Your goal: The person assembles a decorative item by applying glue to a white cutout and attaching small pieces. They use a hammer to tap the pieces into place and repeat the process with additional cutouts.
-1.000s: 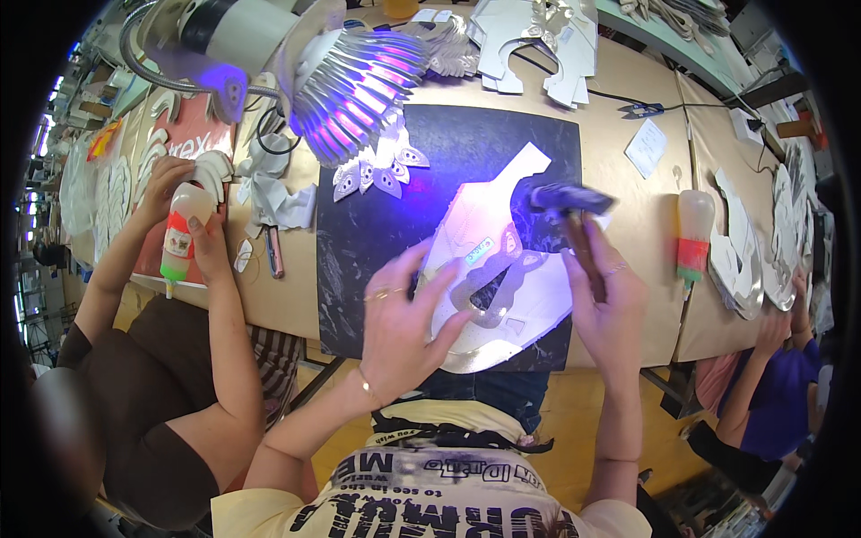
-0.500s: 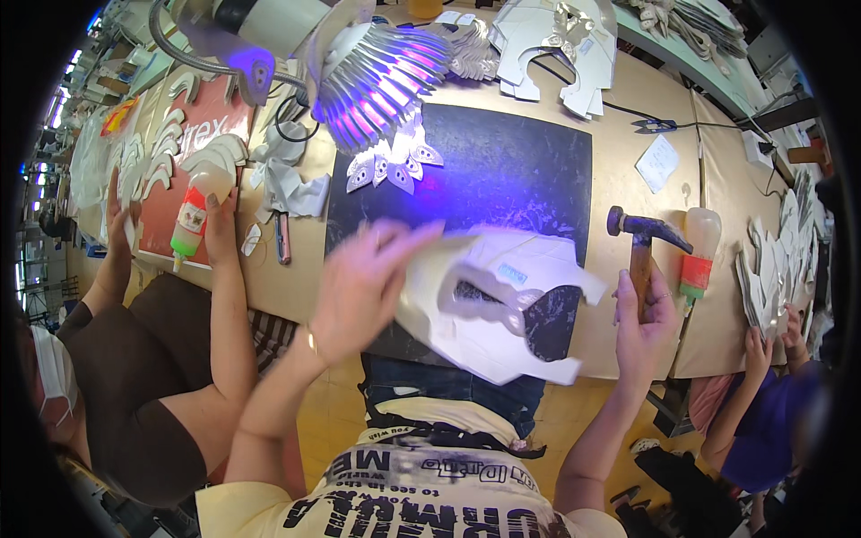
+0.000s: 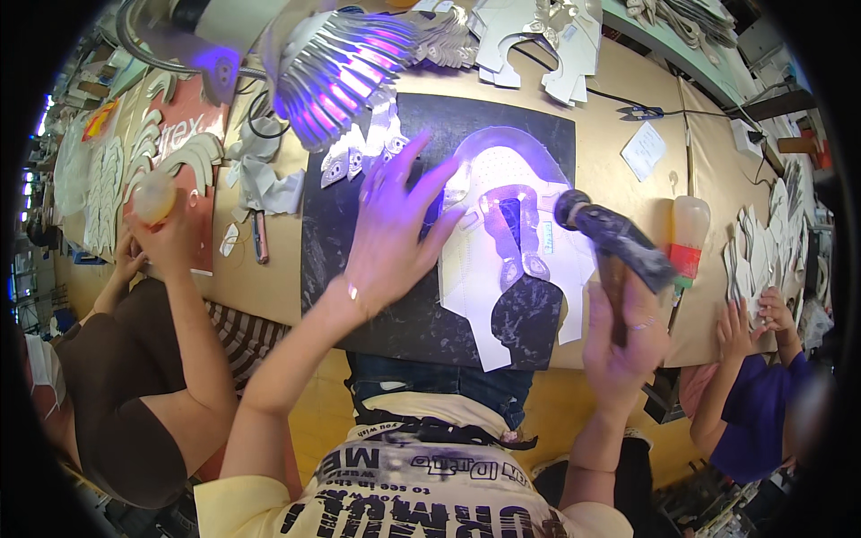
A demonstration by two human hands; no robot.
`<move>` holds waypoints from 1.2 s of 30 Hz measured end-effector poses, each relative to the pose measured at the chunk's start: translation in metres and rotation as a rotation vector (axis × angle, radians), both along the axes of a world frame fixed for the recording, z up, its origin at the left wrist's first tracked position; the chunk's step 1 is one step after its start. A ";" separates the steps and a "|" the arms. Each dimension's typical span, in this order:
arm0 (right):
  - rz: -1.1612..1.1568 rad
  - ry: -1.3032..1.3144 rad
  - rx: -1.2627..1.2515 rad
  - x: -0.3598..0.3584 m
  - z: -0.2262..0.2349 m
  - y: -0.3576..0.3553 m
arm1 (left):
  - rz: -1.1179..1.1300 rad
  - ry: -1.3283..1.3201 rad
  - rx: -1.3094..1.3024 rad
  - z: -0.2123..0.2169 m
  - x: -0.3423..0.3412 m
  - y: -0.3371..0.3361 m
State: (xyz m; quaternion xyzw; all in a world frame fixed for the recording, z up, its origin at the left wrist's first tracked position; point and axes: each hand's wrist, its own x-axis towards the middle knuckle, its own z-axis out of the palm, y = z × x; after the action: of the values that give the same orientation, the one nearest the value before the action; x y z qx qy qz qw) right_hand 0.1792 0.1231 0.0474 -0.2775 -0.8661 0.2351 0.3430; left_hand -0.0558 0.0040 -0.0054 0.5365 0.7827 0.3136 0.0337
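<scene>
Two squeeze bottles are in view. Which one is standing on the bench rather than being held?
The bottle with the red band, upright on the bench just right of the hammer. The other bottle is held up by a co-worker at far left.

I saw the shoe-upper piece point(image 3: 516, 233) lying on the mat point(image 3: 359, 269), lamp point(image 3: 345, 63) behind it, glue bottle point(image 3: 688, 238) to its right.

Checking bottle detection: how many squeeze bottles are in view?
2. One squeeze bottle with a red label stands on the bench right of the hammer. A second bottle is held up by the co-worker's hand at left. Clutter may hide others.
</scene>
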 end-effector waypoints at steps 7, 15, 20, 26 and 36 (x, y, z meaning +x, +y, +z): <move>0.022 -0.567 -0.079 -0.001 -0.002 0.008 | 0.114 0.031 -0.159 -0.019 0.043 -0.047; 0.024 -0.080 0.289 -0.002 -0.016 0.008 | 0.086 0.013 -0.182 -0.018 0.040 -0.045; 0.037 -0.532 0.011 0.000 -0.009 0.003 | 0.103 0.047 -0.150 -0.020 0.041 -0.044; -0.110 -0.086 0.106 -0.008 -0.003 0.016 | 0.098 0.026 -0.150 -0.020 0.041 -0.045; 0.002 -0.491 0.160 -0.027 -0.005 0.024 | 0.088 0.026 -0.140 -0.019 0.040 -0.044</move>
State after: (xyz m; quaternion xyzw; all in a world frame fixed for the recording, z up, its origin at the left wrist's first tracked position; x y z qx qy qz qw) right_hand 0.1517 0.1469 0.0426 -0.2975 -0.9395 0.0918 0.1429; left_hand -0.0156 -0.0402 -0.0240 0.5018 0.8260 0.2523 0.0472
